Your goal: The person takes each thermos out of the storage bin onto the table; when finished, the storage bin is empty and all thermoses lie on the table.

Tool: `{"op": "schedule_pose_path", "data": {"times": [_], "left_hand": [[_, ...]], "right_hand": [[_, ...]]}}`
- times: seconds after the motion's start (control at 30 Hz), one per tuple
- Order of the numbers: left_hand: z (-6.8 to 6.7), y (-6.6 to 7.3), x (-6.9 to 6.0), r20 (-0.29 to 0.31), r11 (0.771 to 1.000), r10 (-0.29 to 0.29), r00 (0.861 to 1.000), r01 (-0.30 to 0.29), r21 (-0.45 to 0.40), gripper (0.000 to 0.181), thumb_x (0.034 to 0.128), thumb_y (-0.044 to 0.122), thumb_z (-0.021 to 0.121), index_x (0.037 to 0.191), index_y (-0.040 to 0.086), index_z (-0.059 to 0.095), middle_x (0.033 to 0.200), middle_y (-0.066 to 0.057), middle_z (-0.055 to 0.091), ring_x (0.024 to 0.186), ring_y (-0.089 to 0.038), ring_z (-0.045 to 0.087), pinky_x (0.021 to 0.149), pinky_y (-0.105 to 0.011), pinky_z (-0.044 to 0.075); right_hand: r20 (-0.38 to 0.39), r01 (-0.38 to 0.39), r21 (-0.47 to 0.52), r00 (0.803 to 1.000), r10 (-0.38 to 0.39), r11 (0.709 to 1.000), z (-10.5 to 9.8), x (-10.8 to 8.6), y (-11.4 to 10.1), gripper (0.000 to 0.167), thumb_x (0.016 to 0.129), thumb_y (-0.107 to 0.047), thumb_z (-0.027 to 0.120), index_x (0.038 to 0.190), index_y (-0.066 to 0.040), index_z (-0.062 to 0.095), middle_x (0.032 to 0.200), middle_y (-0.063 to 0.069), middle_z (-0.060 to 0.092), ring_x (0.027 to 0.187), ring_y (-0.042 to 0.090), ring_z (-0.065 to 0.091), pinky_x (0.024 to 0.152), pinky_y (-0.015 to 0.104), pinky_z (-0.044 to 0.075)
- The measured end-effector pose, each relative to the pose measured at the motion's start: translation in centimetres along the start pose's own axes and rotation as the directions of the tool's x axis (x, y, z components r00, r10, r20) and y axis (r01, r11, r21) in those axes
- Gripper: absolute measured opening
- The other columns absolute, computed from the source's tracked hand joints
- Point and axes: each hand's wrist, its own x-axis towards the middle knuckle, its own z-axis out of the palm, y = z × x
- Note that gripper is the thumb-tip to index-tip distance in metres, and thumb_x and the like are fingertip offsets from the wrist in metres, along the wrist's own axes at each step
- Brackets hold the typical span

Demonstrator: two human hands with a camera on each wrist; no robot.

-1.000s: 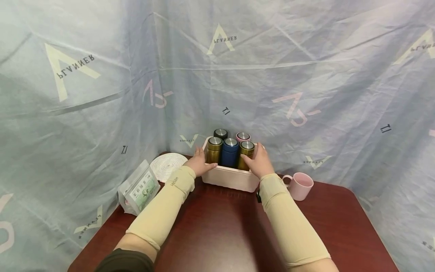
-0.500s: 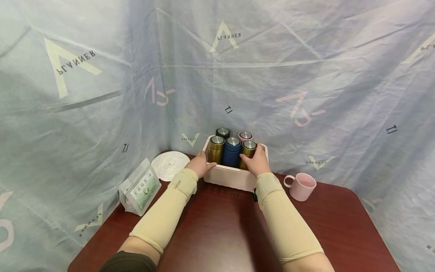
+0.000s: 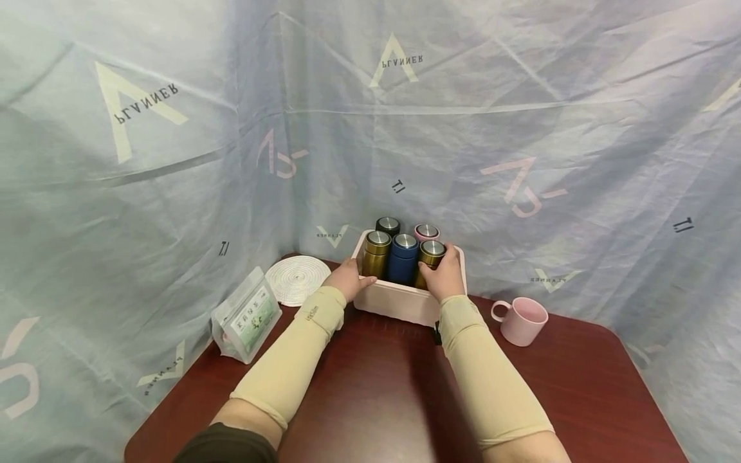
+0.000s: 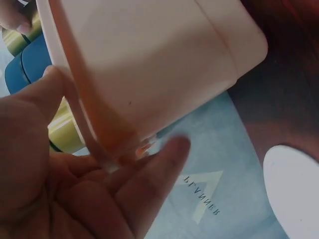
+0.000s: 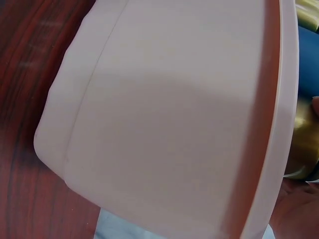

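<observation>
A pale pink bin [image 3: 398, 302] holds several upright thermos bottles with silver lids. In its front row are a left gold thermos [image 3: 375, 257], a blue thermos [image 3: 403, 260] and a right gold thermos [image 3: 431, 252]; behind them show a black thermos [image 3: 387, 225] and a pink thermos [image 3: 427, 231]. My left hand [image 3: 346, 280] grips the bin's front left corner, thumb over the rim, other fingers outside below it in the left wrist view. With thumb and fingers on either side, my right hand [image 3: 446, 276] holds the right gold thermos, whose lower part is hidden in the bin.
To the left stand a tea pouch [image 3: 249, 318] and, behind it, a white round woven mat [image 3: 298, 280]. A pink mug [image 3: 523, 321] is right of the bin on the dark red table [image 3: 370, 392]. A grey printed curtain [image 3: 451, 141] closes off the back and sides.
The head view has turned slightly left, so everything appears shifted right. My left fingers have drawn in against the bin's corner. My right hand keeps hold of the gold thermos.
</observation>
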Motion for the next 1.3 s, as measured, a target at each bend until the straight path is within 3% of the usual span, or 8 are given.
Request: {"op": "schedule_pose_path", "data": {"times": [0.23, 0.43, 0.67, 0.97, 1.17, 1.3], "left_hand": [[0.7, -0.1, -0.2, -0.034, 1.0, -0.013, 0.999, 0.013, -0.008, 0.086, 0.0967, 0.056, 0.057, 0.15, -0.006, 0.033, 0.155, -0.02, 0.035, 0.132, -0.033, 0.048, 0.105, -0.043, 0.042], [0.8, 0.0, -0.4, -0.036, 0.998, -0.043, 0.998, 0.041, -0.042, 0.084, 0.0972, 0.054, 0.057, 0.152, -0.004, 0.031, 0.155, -0.019, 0.033, 0.127, -0.034, 0.053, 0.102, -0.046, 0.044], [1.4, -0.4, -0.7, -0.037, 0.996, -0.06, 0.998, 0.057, -0.07, 0.082, 0.0982, 0.055, 0.055, 0.155, 0.002, 0.027, 0.158, -0.015, 0.029, 0.12, -0.034, 0.058, 0.095, -0.047, 0.049], [1.4, -0.3, -0.3, -0.012, 0.993, -0.06, 0.998, 0.059, -0.098, 0.085, 0.0975, 0.058, 0.054, 0.156, 0.003, 0.025, 0.16, -0.015, 0.026, 0.129, -0.033, 0.052, 0.101, -0.047, 0.045], [1.3, -0.5, -0.4, -0.023, 0.98, -0.058, 0.998, 0.052, -0.194, 0.085, 0.0963, 0.054, 0.059, 0.156, 0.003, 0.025, 0.159, -0.016, 0.027, 0.134, -0.034, 0.046, 0.105, -0.048, 0.041], [1.4, -0.8, -0.6, -0.024, 0.976, -0.05, 0.998, 0.044, -0.212, 0.086, 0.0962, 0.053, 0.059, 0.156, 0.002, 0.025, 0.16, -0.016, 0.026, 0.136, -0.033, 0.044, 0.107, -0.047, 0.039]], "right_hand": [[-0.036, -0.019, 0.026, 0.999, 0.019, 0.999, -0.6, -0.6, -0.5, 0.081, 0.092, -0.029, 0.072, 0.151, -0.003, 0.024, 0.139, 0.022, 0.045, 0.12, 0.037, 0.053, 0.099, 0.049, 0.045], [-0.074, 0.044, 0.078, 0.997, -0.039, 0.996, -2.0, -0.9, -1.6, 0.078, 0.091, -0.023, 0.072, 0.149, -0.001, 0.024, 0.136, 0.026, 0.046, 0.121, 0.038, 0.051, 0.101, 0.05, 0.042], [-0.075, 0.085, 0.061, 0.994, -0.081, 0.994, -4.3, -1.2, -3.2, 0.078, 0.092, -0.023, 0.071, 0.15, -0.002, 0.023, 0.134, 0.027, 0.047, 0.12, 0.039, 0.052, 0.099, 0.051, 0.043], [-0.099, 0.138, 0.056, 0.986, -0.132, 0.989, -7.3, -1.9, -5.6, 0.079, 0.091, -0.024, 0.071, 0.15, -0.004, 0.024, 0.134, 0.026, 0.048, 0.121, 0.038, 0.052, 0.101, 0.05, 0.043], [-0.078, 0.158, 0.066, 0.985, -0.152, 0.985, -9.2, -2.4, -7.3, 0.079, 0.092, -0.025, 0.07, 0.152, -0.005, 0.022, 0.134, 0.026, 0.048, 0.117, 0.038, 0.055, 0.097, 0.051, 0.046], [-0.068, 0.166, 0.083, 0.985, -0.161, 0.983, -10.2, -3.1, -8.2, 0.08, 0.093, -0.027, 0.069, 0.153, -0.006, 0.02, 0.134, 0.024, 0.048, 0.117, 0.036, 0.056, 0.095, 0.05, 0.048]]}}
